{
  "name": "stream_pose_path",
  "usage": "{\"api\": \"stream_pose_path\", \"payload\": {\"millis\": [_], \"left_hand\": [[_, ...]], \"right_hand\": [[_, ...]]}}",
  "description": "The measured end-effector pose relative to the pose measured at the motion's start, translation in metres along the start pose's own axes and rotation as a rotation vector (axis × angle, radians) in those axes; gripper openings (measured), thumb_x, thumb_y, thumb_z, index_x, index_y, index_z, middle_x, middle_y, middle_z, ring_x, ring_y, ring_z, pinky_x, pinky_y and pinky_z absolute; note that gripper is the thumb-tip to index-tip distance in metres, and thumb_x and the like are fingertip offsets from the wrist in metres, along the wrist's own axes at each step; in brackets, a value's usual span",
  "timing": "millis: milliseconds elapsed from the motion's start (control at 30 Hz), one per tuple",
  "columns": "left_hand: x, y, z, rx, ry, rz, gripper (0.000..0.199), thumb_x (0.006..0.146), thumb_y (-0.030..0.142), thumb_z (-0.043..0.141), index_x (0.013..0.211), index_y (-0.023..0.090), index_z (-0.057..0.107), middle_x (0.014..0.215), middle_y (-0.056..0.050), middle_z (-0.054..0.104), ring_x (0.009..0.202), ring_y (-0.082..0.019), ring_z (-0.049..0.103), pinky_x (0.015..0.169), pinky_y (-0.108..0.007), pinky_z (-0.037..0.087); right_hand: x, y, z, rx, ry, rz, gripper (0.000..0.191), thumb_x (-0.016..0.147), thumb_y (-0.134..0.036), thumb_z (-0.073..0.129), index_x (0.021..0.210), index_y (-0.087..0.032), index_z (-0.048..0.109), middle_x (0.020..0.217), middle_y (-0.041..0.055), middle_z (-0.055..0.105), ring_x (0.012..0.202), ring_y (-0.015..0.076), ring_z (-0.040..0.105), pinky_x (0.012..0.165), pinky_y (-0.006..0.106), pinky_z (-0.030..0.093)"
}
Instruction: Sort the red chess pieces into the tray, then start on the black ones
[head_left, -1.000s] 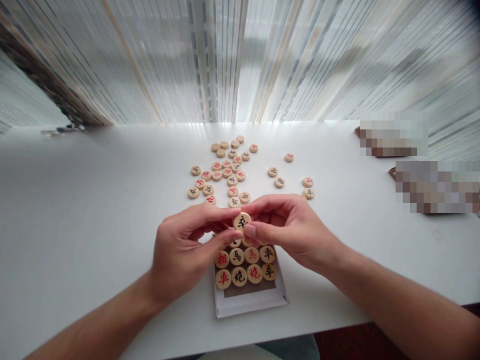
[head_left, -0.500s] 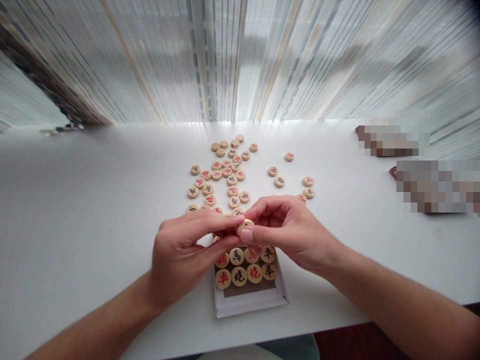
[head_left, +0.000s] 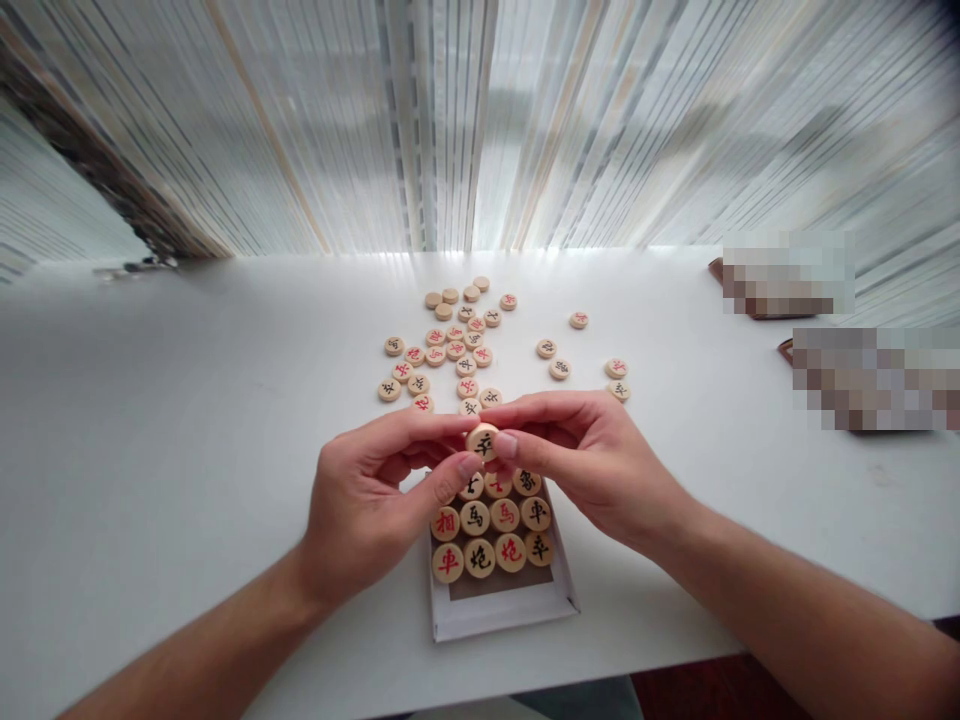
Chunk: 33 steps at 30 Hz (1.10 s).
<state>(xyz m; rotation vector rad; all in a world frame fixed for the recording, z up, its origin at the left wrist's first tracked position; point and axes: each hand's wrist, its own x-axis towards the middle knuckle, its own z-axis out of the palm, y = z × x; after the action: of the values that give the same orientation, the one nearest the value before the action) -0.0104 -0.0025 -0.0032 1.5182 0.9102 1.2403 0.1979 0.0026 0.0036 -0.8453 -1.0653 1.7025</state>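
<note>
Between the fingertips of both hands is a round wooden xiangqi piece (head_left: 482,441), its black character turned toward me. My right hand (head_left: 577,440) pinches it from the right with thumb and forefinger. From the left, my left hand (head_left: 390,490) has its fingertips closed at the piece's edge. Just beneath the hands lies a shallow white cardboard box (head_left: 502,623), holding rows of pieces with red and black characters face up. A red-character piece (head_left: 448,563) sits at its near left corner. The far part of the box is hidden behind my hands.
Several loose xiangqi pieces (head_left: 456,349) are scattered on the white table (head_left: 225,430) beyond the box, some blank side up. A few lie further right, such as a red one (head_left: 578,320). Two blurred-out objects (head_left: 862,385) stand at the far right. A striped curtain (head_left: 450,120) hangs behind.
The piece in my fingers has turned from showing its edge or plain side to showing its black character. My hands have shifted slightly, and more of the boxed pieces now show.
</note>
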Motion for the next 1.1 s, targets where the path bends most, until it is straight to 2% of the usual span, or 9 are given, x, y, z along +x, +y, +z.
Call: {"api": "stream_pose_path", "payload": {"millis": [167, 400, 633, 767, 867, 1100], "left_hand": [[0.0009, -0.0032, -0.0004, 0.017, 0.035, 0.001, 0.028, 0.087, 0.007, 0.087, 0.107, 0.026, 0.088, 0.097, 0.0, 0.085, 0.082, -0.012, 0.081, 0.079, -0.017, 0.068], [0.0007, -0.0031, 0.0009, 0.047, 0.071, 0.045, 0.03, 0.085, 0.005, 0.088, 0.105, 0.027, 0.088, 0.096, 0.002, 0.085, 0.081, -0.01, 0.08, 0.077, -0.015, 0.067], [0.0005, -0.0005, 0.0011, 0.038, 0.083, 0.027, 0.029, 0.083, 0.006, 0.09, 0.102, 0.027, 0.089, 0.092, 0.004, 0.087, 0.077, -0.009, 0.081, 0.075, -0.012, 0.067], [0.0005, 0.0011, 0.0019, 0.024, 0.108, -0.002, 0.028, 0.08, 0.008, 0.093, 0.1, 0.027, 0.09, 0.092, 0.003, 0.088, 0.078, -0.011, 0.083, 0.075, -0.012, 0.068], [0.0012, 0.0008, 0.0022, -0.001, 0.107, -0.032, 0.026, 0.081, 0.009, 0.093, 0.1, 0.027, 0.09, 0.092, 0.002, 0.088, 0.079, -0.013, 0.084, 0.074, -0.014, 0.069], [0.0037, 0.0019, 0.0016, -0.073, 0.095, -0.091, 0.021, 0.08, 0.009, 0.093, 0.094, 0.025, 0.09, 0.084, 0.001, 0.087, 0.069, -0.013, 0.081, 0.066, -0.015, 0.068]], "right_hand": [[0.0006, 0.0006, 0.0006, -0.026, -0.022, -0.097, 0.028, 0.079, -0.015, 0.097, 0.104, -0.024, 0.09, 0.101, 0.0057, 0.086, 0.095, 0.0155, 0.08, 0.088, 0.022, 0.066], [0.0005, 0.0028, 0.0, -0.076, -0.007, -0.143, 0.025, 0.082, -0.016, 0.095, 0.105, -0.024, 0.09, 0.1, 0.0054, 0.085, 0.095, 0.0147, 0.08, 0.087, 0.021, 0.066], [0.0004, -0.001, 0.0024, -0.018, 0.036, -0.045, 0.032, 0.071, -0.012, 0.101, 0.099, -0.023, 0.09, 0.091, 0.0038, 0.087, 0.084, 0.0135, 0.081, 0.079, 0.017, 0.067], [0.001, 0.0007, 0.001, 0.053, 0.005, 0.023, 0.031, 0.077, -0.018, 0.1, 0.105, -0.026, 0.09, 0.085, 0.0013, 0.085, 0.072, 0.0096, 0.079, 0.072, 0.016, 0.066], [0.0017, 0.0005, 0.0004, 0.109, -0.012, 0.083, 0.028, 0.081, -0.026, 0.098, 0.108, -0.025, 0.089, 0.084, 0.0017, 0.085, 0.072, 0.0087, 0.078, 0.072, 0.015, 0.065], [0.0023, -0.0017, 0.0, 0.098, 0.015, 0.149, 0.034, 0.078, -0.03, 0.1, 0.11, -0.023, 0.089, 0.081, 0.0029, 0.084, 0.068, 0.0091, 0.077, 0.068, 0.015, 0.064]]}}
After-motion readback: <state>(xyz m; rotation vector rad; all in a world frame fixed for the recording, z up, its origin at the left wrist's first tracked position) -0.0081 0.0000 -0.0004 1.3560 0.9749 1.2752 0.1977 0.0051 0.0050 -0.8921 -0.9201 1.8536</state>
